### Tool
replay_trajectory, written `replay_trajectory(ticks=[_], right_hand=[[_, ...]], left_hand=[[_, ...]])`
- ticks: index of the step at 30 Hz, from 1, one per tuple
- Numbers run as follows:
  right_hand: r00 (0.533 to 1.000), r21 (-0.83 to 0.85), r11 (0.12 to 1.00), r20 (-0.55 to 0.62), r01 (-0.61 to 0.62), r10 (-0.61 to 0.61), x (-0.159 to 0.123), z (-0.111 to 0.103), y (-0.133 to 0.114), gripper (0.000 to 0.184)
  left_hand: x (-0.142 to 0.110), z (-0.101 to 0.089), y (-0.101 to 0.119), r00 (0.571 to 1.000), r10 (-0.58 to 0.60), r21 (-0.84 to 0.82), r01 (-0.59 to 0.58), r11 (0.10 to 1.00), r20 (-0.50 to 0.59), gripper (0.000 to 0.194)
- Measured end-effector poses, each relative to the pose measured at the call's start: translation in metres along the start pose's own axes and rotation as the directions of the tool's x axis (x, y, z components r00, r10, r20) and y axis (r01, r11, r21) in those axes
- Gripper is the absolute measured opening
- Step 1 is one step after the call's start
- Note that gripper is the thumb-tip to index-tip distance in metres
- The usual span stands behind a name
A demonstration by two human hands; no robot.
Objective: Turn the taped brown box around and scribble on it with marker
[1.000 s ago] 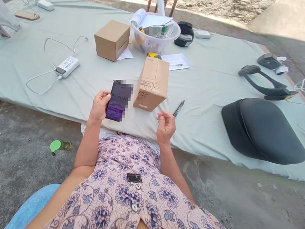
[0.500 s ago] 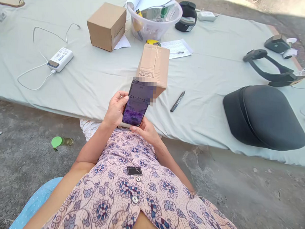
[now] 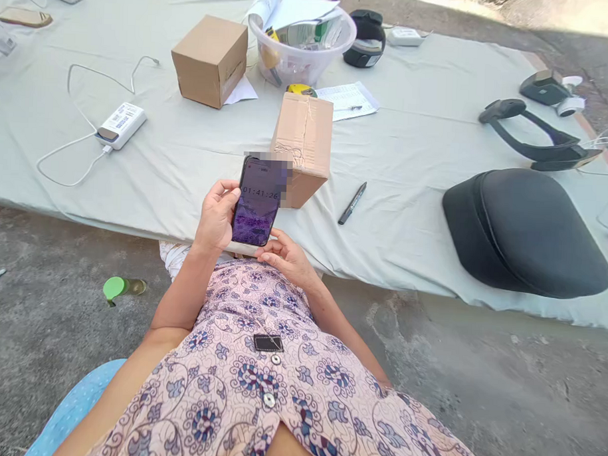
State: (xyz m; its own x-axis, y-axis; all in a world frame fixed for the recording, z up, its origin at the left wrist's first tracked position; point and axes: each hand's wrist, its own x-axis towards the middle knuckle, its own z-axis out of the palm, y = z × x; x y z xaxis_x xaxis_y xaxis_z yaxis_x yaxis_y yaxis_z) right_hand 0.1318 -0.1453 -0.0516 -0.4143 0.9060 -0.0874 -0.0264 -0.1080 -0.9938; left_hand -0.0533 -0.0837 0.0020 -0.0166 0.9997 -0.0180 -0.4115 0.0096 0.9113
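Observation:
My left hand (image 3: 217,215) is closed round the left edge of a smartphone (image 3: 257,210), thumb along its side. The phone is tilted up toward me, its purple screen showing a timer at 01:41:26. By the phone's lower right corner is my right hand (image 3: 288,257), fingers loosely bent and apart; whether a fingertip touches the phone I cannot tell. Just behind the phone stands a taped cardboard box (image 3: 307,132) with some thin thread or wire on top. A black marker (image 3: 353,203) lies to the right of that box.
Farther back are another cardboard box (image 3: 210,62), a plastic basin (image 3: 310,55) of papers and tools, a yellow tape measure (image 3: 301,90) and a written sheet (image 3: 348,100). A white device with cable (image 3: 121,125) lies left; a black padded case (image 3: 528,232) and headband (image 3: 531,133) lie right.
The phone and my left hand have shifted a little left. My right hand stays almost in place, so the phone's corner has drawn away from it. The timer went from 01:41:25 to 01:41:26.

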Motion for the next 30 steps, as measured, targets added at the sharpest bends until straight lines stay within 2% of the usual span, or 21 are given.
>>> replay_trajectory(ticks=[3, 6, 10, 13, 15, 19, 21, 23, 25, 27, 30], right_hand=[[1.0, -0.045, 0.999, -0.023, 0.009, -0.01, -0.001, -0.006, 0.005, 0.061], [0.998, -0.069, 0.998, -0.06, 0.007, -0.011, -0.001, -0.013, 0.01, 0.055], [0.992, -0.115, 0.993, -0.126, -0.006, -0.009, 0.0, -0.022, 0.017, 0.051], [0.988, -0.133, 0.991, -0.155, -0.008, -0.013, 0.002, -0.027, 0.018, 0.05], [0.985, -0.152, 0.988, -0.168, 0.0, -0.026, 0.002, -0.029, 0.018, 0.048], [0.981, -0.198, 0.98, -0.189, 0.008, -0.046, 0.004, -0.031, 0.016, 0.044], [0.978, -0.205, 0.979, -0.201, 0.007, -0.049, 0.005, -0.032, 0.015, 0.043], [0.974, -0.208, 0.978, -0.219, 0.008, -0.055, 0.006, -0.034, 0.016, 0.042], [0.966, -0.207, 0.978, -0.25, 0.014, -0.067, 0.007, -0.038, 0.017, 0.043], [0.948, -0.201, 0.979, -0.306, 0.022, -0.084, 0.009, -0.043, 0.017, 0.042], [0.884, -0.226, 0.974, -0.449, 0.026, -0.128, 0.014, -0.055, 0.019, 0.042]], left_hand=[[0.012, -0.022, 0.004, 0.993, 0.039, 0.032, -0.036, 0.999, -0.109, 0.029], [0.026, -0.048, 0.007, 0.96, 0.051, 0.075, -0.032, 0.997, -0.274, 0.019], [0.041, -0.078, 0.011, 0.887, 0.032, 0.163, 0.049, 0.985, -0.461, 0.005], [0.05, -0.094, 0.013, 0.856, 0.056, 0.308, 0.124, 0.943, -0.514, 0.007], [0.053, -0.099, 0.012, 0.859, 0.068, 0.397, 0.163, 0.903, -0.507, 0.012], [0.055, -0.102, 0.011, 0.876, 0.069, 0.46, 0.183, 0.869, -0.478, 0.029], [0.055, -0.1, 0.012, 0.873, 0.127, 0.522, 0.159, 0.838, -0.47, 0.042], [0.053, -0.097, 0.014, 0.867, 0.232, 0.61, 0.099, 0.787, -0.44, 0.05], [0.05, -0.089, 0.018, 0.867, 0.327, 0.673, 0.012, 0.739, -0.375, 0.053], [0.047, -0.076, 0.02, 0.888, 0.365, 0.691, -0.076, 0.719, -0.281, 0.055], [0.041, -0.047, 0.015, 0.947, 0.307, 0.652, -0.173, 0.738, -0.095, 0.066]])
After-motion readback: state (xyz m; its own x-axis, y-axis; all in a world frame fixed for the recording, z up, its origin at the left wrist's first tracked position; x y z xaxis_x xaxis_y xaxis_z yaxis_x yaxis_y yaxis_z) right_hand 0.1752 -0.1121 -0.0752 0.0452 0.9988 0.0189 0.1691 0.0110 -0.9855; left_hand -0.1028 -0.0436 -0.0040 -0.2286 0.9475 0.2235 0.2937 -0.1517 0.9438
